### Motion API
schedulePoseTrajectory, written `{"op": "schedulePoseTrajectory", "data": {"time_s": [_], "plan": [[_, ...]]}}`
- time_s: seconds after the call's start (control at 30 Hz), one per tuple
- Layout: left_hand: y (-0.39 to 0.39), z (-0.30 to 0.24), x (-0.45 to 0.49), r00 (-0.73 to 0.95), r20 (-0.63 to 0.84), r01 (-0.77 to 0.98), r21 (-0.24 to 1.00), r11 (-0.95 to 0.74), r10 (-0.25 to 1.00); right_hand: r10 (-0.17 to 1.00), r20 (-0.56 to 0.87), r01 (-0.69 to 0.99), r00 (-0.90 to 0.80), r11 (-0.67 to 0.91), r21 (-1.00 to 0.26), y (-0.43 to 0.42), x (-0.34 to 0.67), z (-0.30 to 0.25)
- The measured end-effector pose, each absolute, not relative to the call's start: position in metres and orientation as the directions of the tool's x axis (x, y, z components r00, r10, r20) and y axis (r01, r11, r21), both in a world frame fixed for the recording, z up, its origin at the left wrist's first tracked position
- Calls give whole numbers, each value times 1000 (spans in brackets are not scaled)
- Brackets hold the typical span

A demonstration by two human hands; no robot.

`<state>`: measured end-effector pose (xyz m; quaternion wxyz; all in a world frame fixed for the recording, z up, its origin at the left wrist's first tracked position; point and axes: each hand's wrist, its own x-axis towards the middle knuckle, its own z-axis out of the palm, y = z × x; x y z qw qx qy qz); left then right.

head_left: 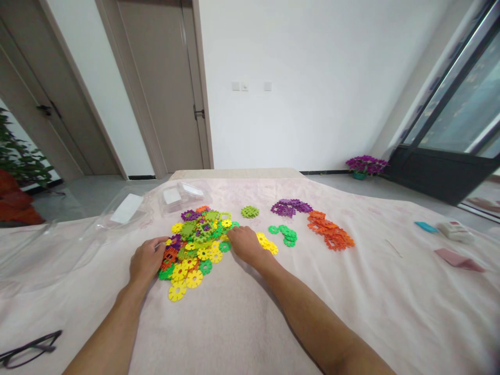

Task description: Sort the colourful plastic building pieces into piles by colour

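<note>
The left hand [147,259] curls on the mixed pile [197,240], grip unclear, while the flat right hand [244,243], fingers together, may scatter the yellow group [269,244].

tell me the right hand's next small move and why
Probably the right hand should pick a yellow piece off the mixed pile it touches and set it on the yellow group beside it, since the purple group, green group and orange group already lie apart.
</note>
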<state>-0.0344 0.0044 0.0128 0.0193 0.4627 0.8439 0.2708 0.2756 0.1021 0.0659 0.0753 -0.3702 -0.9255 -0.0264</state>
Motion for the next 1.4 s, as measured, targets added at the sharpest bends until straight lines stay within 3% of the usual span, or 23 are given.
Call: {"op": "schedulePoseTrajectory", "data": {"time_s": [0.2, 0.37, 0.47, 0.6, 1.07, 1.27, 1.4], "plan": [[6, 9, -38, -568, 214, 769, 483, 419, 795, 808, 182, 777, -561, 590, -222, 117, 295, 82], [5, 11, -36, -565, 214, 772, 478, 420, 797, 869, 123, 815, -479, 492, -306, 130, 317, 97], [5, 12, -35, -569, 213, 770, 475, 425, 794, 896, 71, 849, -437, 438, -297, 137, 330, 102], [5, 13, -35, -564, 229, 778, 467, 419, 793, 908, 161, 861, -387, 418, -289, 140, 336, 103], [5, 12, -35, -561, 229, 781, 466, 416, 796, 606, 160, 595, -779, 796, -115, 100, 285, 76], [4, 14, -34, -565, 231, 779, 465, 420, 792, 587, 133, 590, -799, 807, -17, 94, 277, 67], [4, 14, -34, -561, 230, 781, 467, 416, 795, 599, 162, 605, -784, 796, -21, 97, 277, 71]]}}
